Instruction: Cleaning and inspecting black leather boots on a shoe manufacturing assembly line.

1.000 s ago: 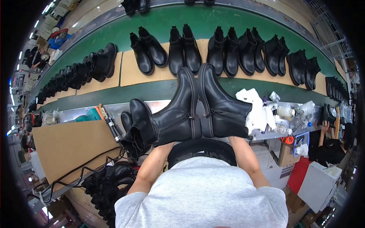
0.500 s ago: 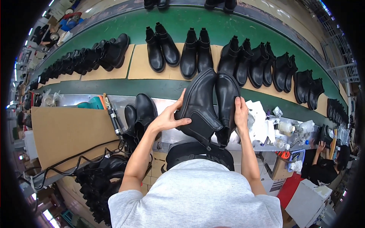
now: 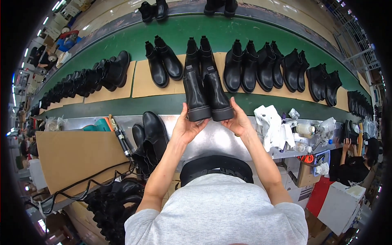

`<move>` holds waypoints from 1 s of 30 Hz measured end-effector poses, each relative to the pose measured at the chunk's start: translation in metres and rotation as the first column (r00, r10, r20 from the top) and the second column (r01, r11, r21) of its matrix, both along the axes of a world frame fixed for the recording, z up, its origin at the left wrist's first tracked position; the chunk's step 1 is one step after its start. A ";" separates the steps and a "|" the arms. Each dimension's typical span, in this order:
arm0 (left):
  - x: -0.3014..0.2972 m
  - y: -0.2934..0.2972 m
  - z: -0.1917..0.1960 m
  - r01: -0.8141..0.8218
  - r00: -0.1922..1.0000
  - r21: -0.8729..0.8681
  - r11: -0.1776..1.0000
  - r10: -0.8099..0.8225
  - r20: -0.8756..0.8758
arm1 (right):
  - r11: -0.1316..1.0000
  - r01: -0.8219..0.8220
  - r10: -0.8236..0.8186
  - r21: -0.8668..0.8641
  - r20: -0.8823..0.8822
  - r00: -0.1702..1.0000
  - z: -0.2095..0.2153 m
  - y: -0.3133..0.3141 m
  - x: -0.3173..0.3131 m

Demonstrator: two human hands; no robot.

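Note:
Between my hands is a pair of black ankle boots [image 3: 206,96], side by side with their heels toward me and shafts upright. My left hand [image 3: 185,127] grips the left boot at its heel and sole. Around the heel of the right boot my right hand [image 3: 240,121] is closed. Both boots are above the near edge of the green conveyor belt [image 3: 159,101], partly covering another pair [image 3: 199,53] behind them. A second black pair [image 3: 152,132] lies on the metal bench [image 3: 216,141] to the left of my left hand.
Rows of black boots [image 3: 265,65] stand on cardboard sheets [image 3: 136,79] along the belt. White cloths [image 3: 269,124] and plastic bottles [image 3: 304,130] lie to the right. A hand tool [image 3: 120,134] with a coiled cable lies left, beside a cardboard panel [image 3: 81,159]. A co-worker [image 3: 355,163] works far right.
The held boots have turned from toes away and tilted to heels toward me and upright. My hands have shifted from the boots' sides down to their heels.

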State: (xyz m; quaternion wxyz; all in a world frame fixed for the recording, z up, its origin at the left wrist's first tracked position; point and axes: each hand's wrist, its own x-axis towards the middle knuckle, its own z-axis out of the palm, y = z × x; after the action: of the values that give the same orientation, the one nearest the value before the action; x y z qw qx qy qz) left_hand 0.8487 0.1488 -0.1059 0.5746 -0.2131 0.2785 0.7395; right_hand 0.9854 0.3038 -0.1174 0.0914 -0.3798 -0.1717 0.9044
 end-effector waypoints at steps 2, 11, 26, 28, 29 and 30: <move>0.003 0.000 0.002 0.005 1.000 -0.004 1.000 -0.005 -0.019 | 0.999 0.018 -0.018 -0.050 -0.003 1.000 -0.001 -0.002 0.000; 0.010 -0.022 -0.012 0.085 0.996 0.017 0.996 -0.084 -0.026 | 0.998 -0.058 0.061 0.033 -0.106 0.992 -0.009 -0.013 0.020; -0.019 0.032 -0.065 -0.093 -0.152 -0.979 0.179 -0.975 -0.164 | -0.148 -0.939 0.213 0.311 0.937 0.277 -0.043 -0.012 -0.040; -0.029 0.019 -0.082 -0.127 -0.175 -0.952 0.279 -0.951 -0.256 | -0.235 -0.950 0.147 0.207 0.973 0.176 -0.043 -0.009 -0.040; -0.039 0.010 -0.092 -0.157 -0.202 -0.913 0.377 -0.917 -0.345 | -0.183 -0.942 0.173 0.280 0.953 0.249 -0.052 -0.003 -0.036; -0.048 0.000 -0.101 -0.164 -0.197 -0.912 0.376 -0.918 -0.343 | -0.128 -0.928 0.196 0.350 0.926 0.322 -0.059 0.003 -0.031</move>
State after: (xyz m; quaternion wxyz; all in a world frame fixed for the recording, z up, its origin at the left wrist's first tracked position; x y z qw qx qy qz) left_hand 0.8004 0.1492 -0.2067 0.2936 0.2674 0.9020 0.1697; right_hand 0.9544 0.3065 -0.1760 -0.2248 -0.3727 -0.8307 0.3472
